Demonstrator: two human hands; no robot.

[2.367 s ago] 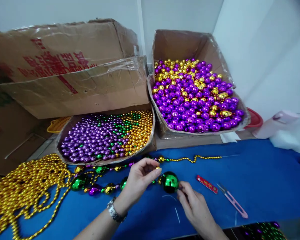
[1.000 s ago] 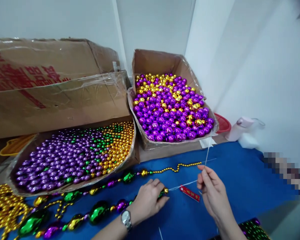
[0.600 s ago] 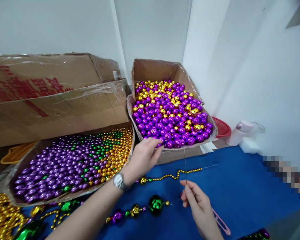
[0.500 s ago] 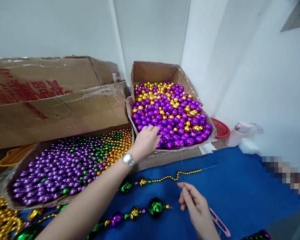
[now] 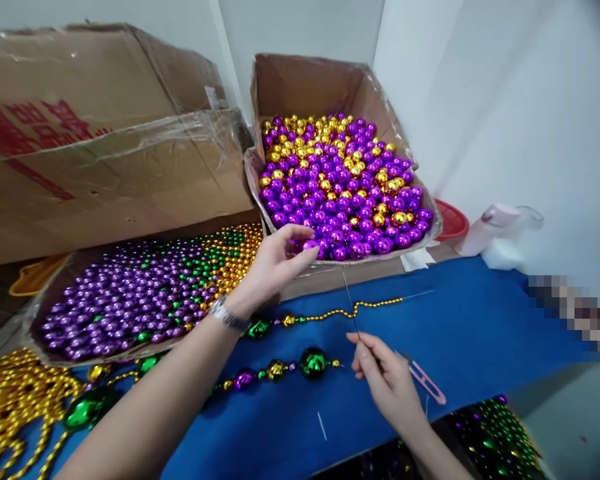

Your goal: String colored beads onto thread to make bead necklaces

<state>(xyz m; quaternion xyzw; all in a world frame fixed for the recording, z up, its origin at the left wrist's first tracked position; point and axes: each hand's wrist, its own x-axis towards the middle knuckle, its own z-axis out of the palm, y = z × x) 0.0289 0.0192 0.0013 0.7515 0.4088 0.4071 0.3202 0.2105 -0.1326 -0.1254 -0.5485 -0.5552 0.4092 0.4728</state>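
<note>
My left hand (image 5: 283, 260), with a watch on its wrist, is at the front edge of the bead box (image 5: 307, 70). Its thumb and fingers are closed around a shiny purple bead (image 5: 311, 246). Lower right, my right hand (image 5: 380, 367) pinches a long thin needle (image 5: 349, 293) that points up and slightly left. Behind the needle a string of small gold beads (image 5: 380, 305) lies on the blue cloth (image 5: 480, 333). A strand with a big green bead (image 5: 313, 363) rests left of my right hand.
A second box holds small purple beads (image 5: 115, 293), green and gold ones. Gold bead chains (image 5: 15, 393) pile up at left. A pink cutter (image 5: 427, 383) lies beside my right hand. Farther back are a red basket (image 5: 453, 221) and a pink bottle (image 5: 490, 227).
The view has tilted down. My left hand has turned and drawn back from among the beads, with a purple bead between its fingers. The needle in my right hand leans more to the left.
</note>
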